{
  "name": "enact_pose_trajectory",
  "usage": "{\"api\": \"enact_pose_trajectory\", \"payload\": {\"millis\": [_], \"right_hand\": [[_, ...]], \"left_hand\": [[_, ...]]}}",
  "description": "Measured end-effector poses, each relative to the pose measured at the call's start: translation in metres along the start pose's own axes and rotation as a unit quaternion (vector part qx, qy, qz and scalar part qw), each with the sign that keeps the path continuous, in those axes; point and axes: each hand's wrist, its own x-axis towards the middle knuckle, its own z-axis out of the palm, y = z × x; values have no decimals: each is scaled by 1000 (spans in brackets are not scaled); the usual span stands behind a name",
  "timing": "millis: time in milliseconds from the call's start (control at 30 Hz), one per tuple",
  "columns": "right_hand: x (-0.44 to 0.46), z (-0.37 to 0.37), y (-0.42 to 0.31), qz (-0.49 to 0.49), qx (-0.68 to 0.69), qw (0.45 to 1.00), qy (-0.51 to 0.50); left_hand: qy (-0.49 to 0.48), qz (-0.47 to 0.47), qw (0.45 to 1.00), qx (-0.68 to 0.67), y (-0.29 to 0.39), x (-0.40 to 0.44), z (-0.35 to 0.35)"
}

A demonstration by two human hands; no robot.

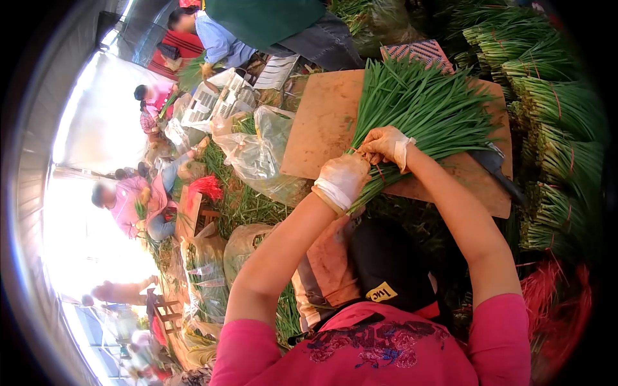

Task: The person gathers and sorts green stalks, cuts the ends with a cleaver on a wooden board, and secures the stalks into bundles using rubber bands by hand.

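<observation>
A big bunch of long green garlic chives (425,109) lies across a brown board (322,122), its leaf ends fanned toward the far side. My left hand (344,177), in a soiled whitish glove, is closed at the stem end of the bunch. Right beside it, my right hand (386,145), also gloved, has its fingers bent and pressed against the stems. The fingertips of both hands meet at the bunch's left edge; any thin strand between them is too small to make out. A little red tie (381,172) shows on the stems below my hands.
A dark-bladed knife (496,170) rests at the board's right edge. Tied chive bundles (547,109) are stacked at right, above red strands (547,299). Left of the board are a clear plastic bag (257,145) and white crates (222,100). Several people sit or stand farther left and behind.
</observation>
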Motion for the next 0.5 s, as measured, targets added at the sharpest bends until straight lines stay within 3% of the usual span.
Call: {"api": "enact_pose_trajectory", "payload": {"millis": [100, 200, 333, 500], "right_hand": [[0, -1, 0, 4, -59, 998, 10], [-6, 0, -4, -4, -67, 997, 23], [-15, -1, -9, -11, 16, 1000, -6], [-29, 0, -13, -14, 0, 1000, -21]], "left_hand": [[-24, -17, 999, 21, 5, 8, 4], [16, -51, 996, 68, 18, 14, 4], [-43, -52, 996, 55, 17, -2, -10], [-119, -110, 987, 5, 13, -45, -24]]}}
